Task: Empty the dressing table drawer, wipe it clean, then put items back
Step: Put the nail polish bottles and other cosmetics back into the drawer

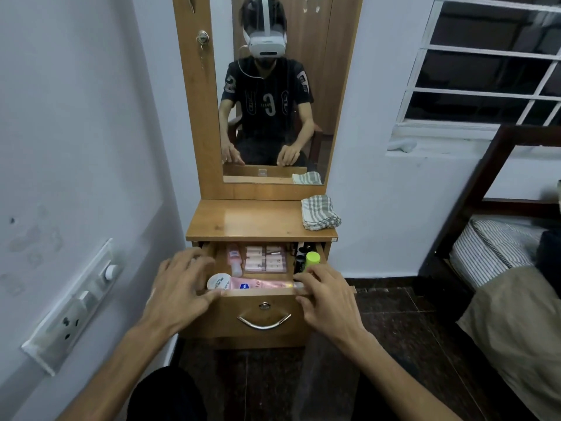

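The wooden dressing table drawer stands pulled out, with a metal handle on its front. Inside lie a pink tube, a white round jar, a small pink bottle, a clear pack of pink items, dark bottles and a lime-green capped one. My left hand rests on the drawer's left front edge, fingers spread. My right hand rests on the right front edge, fingers bent over the rim. A folded grey-striped cloth lies on the table top.
A mirror above the table reflects a seated person. A wall with a switch and socket panel is close on the left. A bed with a dark wooden frame stands at the right, below a window. The floor is dark.
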`<state>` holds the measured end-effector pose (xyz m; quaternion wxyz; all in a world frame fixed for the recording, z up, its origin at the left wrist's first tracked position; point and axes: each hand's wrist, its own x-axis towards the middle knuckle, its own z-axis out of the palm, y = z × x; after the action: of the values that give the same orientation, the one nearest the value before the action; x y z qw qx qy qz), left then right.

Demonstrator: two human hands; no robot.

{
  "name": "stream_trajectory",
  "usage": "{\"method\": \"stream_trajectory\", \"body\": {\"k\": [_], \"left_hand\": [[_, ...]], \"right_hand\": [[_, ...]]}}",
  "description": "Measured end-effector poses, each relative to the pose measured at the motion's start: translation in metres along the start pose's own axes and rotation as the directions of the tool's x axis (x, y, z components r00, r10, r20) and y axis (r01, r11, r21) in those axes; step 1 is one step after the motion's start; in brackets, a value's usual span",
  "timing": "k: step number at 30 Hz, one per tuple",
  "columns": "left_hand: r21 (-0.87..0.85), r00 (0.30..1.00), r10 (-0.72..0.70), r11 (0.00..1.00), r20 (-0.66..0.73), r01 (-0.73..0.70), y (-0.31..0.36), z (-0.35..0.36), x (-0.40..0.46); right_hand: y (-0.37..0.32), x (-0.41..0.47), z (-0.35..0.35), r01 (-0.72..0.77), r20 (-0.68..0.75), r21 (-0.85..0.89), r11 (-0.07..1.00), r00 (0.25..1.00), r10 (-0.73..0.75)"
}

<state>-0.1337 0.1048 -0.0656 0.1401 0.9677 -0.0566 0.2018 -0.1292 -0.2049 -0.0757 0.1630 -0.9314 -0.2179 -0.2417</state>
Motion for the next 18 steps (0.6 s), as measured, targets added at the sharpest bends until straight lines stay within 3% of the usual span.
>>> {"method": "stream_trajectory", "body": {"k": [3,7,12,18], "left_hand": [[-0.011,0.988,0.119,0.993,0.102,-0.119,0.005,0.01,0.025],[0.076,0.974,0.16,0.982,0.158,-0.174,0.014,0.024,0.065],[0.103,0.984,0.1,0.988,0.148,-0.116,0.01,0.037,0.087],[0.135,0.999,0.053,0.99,-0.003,-0.052,0.011,0.061,0.091]], "right_hand": [[0.01,0.024,0.011,0.041,0.038,-0.072,0.997,0.999,-0.038],[0.019,0.057,0.03,0.08,0.155,-0.151,0.985,0.986,-0.056],[0.025,0.092,0.05,0.126,0.203,-0.243,0.962,0.976,-0.077],[0.026,0.109,0.067,0.078,0.17,-0.209,0.975,0.984,-0.042]]}}
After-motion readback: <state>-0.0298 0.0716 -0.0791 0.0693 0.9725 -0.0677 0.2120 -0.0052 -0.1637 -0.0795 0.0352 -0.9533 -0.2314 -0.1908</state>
